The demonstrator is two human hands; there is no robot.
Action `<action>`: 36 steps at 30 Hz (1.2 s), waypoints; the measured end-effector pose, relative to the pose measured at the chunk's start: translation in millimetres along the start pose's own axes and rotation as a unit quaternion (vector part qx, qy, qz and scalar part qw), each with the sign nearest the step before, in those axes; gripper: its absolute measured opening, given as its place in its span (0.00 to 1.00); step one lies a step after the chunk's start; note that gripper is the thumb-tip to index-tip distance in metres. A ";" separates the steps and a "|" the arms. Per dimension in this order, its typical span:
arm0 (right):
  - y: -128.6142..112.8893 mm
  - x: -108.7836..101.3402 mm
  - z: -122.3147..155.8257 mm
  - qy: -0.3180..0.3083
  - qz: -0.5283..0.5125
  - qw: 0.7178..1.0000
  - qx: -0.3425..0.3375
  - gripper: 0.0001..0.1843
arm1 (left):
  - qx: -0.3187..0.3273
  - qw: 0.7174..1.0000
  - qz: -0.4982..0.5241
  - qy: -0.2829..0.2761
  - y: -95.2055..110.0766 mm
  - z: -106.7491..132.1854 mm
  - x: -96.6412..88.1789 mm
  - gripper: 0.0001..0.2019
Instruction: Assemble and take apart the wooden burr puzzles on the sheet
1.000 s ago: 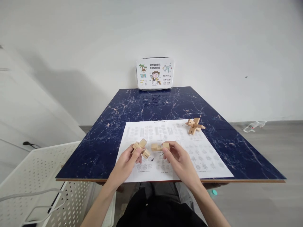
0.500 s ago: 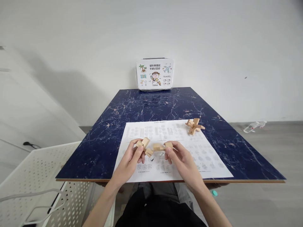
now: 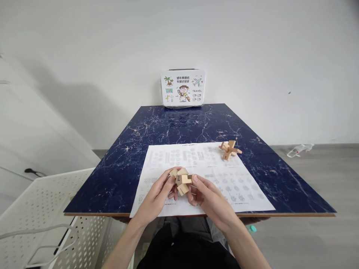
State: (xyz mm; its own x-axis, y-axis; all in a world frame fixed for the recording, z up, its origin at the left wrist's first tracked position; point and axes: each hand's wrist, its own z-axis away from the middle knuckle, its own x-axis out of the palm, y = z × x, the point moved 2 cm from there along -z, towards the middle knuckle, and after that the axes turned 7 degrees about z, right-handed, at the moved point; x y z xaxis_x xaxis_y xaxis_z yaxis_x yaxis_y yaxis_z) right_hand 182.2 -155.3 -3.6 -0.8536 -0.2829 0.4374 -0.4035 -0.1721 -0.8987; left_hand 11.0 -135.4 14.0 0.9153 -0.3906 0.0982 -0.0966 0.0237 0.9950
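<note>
Above near half of printed sheet (image 3: 252, 204): wooden cluster (image 3: 183, 189) held in fingers of left hand (image 3: 157, 191); notched piece (image 3: 186, 179) pinched by right hand (image 3: 211, 196), touching cluster. Second cluster (image 3: 229, 150) seen at sheet's far right corner. Step judged: piece being fitted; seating cannot be told. Notch alignment, steady hold called for.
</note>
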 end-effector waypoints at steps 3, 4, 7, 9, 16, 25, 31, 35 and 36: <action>0.7 0.1 0.4 -0.015 -0.005 1.000 0.017 0.22 | -0.009 1.000 0.022 -0.015 -0.8 1.0 0.6 0.25; 1.0 0.2 0.4 -0.019 -0.007 1.000 0.019 0.22 | -0.011 0.999 0.029 -0.019 -0.8 1.2 0.8 0.26; 2.3 0.6 -0.4 -0.029 -0.014 0.999 0.018 0.22 | -0.016 0.999 0.038 -0.026 -0.3 0.8 1.7 0.27; 3.3 0.4 -1.1 -0.033 -0.018 0.999 0.015 0.22 | -0.020 0.999 0.039 -0.024 -0.1 0.1 2.1 0.27; 0.6 -1.9 0.9 -0.037 -0.025 0.998 0.035 0.21 | -0.032 0.998 0.040 -0.023 -1.1 -0.1 2.5 0.28; 10.5 -1.5 3.0 -0.033 -0.114 0.990 0.070 0.19 | -0.058 0.997 0.046 -0.036 -2.0 -0.8 6.4 0.28; 14.0 1.6 5.8 0.005 -0.109 0.992 0.067 0.23 | -0.038 0.996 0.005 -0.075 -1.1 3.2 10.4 0.38; 14.4 4.0 4.9 0.037 -0.064 0.996 0.057 0.24 | -0.035 0.996 -0.078 -0.038 6.2 2.1 16.3 0.42; 13.3 4.9 4.2 0.041 -0.049 0.997 0.047 0.24 | -0.031 0.995 -0.089 -0.028 7.5 0.9 17.1 0.39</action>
State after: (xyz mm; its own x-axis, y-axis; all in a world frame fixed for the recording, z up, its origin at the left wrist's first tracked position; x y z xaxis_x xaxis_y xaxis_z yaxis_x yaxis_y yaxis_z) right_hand 174.0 -163.0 -13.3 -0.8373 -0.1833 0.5151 -0.4565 -0.2841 -0.8431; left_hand 25.6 -142.7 23.2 0.8922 -0.4448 -0.0789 0.0913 0.0063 0.9958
